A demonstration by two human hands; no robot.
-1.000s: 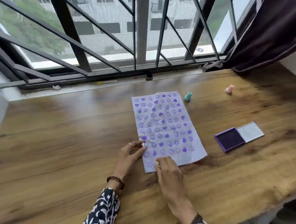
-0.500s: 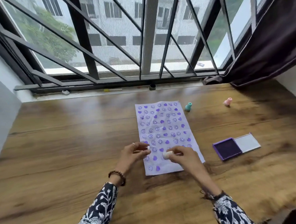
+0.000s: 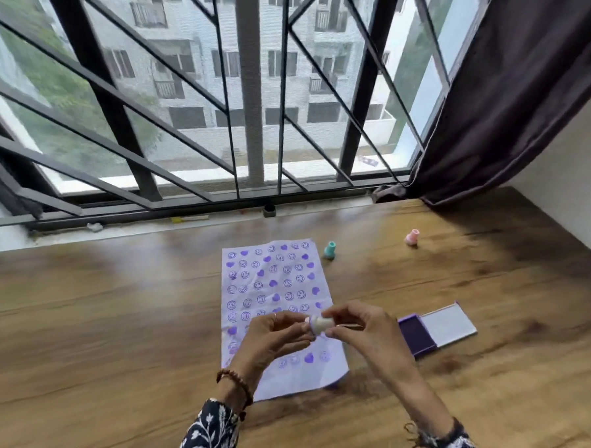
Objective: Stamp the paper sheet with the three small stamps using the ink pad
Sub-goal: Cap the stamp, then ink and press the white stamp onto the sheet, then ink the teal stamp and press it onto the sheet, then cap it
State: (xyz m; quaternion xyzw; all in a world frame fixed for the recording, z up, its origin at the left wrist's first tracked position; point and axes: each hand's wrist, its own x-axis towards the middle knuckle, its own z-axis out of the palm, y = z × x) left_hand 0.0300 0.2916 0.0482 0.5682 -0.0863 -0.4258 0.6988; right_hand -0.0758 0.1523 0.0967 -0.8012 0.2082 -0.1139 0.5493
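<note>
Both hands meeting at frame centre: right hand [image 3: 357, 326] pinching small white stamp [image 3: 319, 324], left hand [image 3: 276, 338] fingertips closing on its end, above paper sheet [image 3: 277, 293] carrying purple hearts and smileys.

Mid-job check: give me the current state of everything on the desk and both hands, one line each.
paper sheet: flat on the desk, nearly covered in purple prints.
white stamp: held sideways above the sheet.
left hand: fingers at the stamp's end.
right hand: pinching the white stamp.
teal stamp: upright beside the sheet.
pink stamp: tilted, apart from the sheet.
ink pad: open, lid alongside.
</note>
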